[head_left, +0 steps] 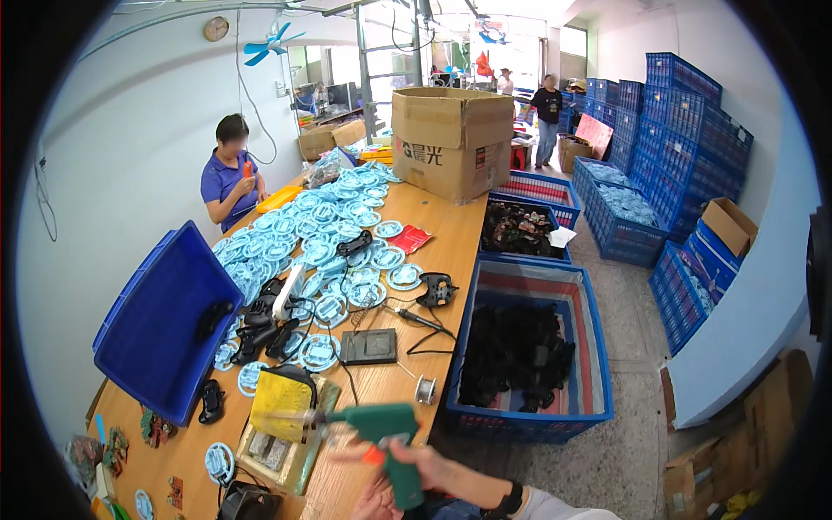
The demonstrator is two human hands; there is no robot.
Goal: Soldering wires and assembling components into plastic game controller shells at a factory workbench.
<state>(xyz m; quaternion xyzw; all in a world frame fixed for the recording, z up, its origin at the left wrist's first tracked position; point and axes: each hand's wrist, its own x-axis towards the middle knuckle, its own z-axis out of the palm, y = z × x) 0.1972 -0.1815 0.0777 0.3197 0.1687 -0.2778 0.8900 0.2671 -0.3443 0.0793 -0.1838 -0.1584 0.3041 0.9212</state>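
A green pistol-grip power tool (pixel 381 426) with an orange trigger and a thin tip pointing left is held over the near table; motion blurs it. My right hand (pixel 425 464), with a black band at its wrist, is closed around the grip. Low beside the grip is my left hand (pixel 374 501), partly cut off and smeared, so its fingers are unclear. Beneath the tip lies a yellow pad (pixel 284 403) on a wooden-edged board (pixel 295 459). Just beyond are a black flat box (pixel 368 347), a soldering iron (pixel 418 319) and a solder spool (pixel 425 390).
Light-blue ring-shaped plastic parts (pixel 286 238) heap across the table, with black game controllers (pixel 438 289) among them. A tilted blue bin (pixel 160 334) stands left; a crate (pixel 598 347) of black parts stands right. Beyond are a large carton (pixel 451 143) and a seated co-worker (pixel 230 178).
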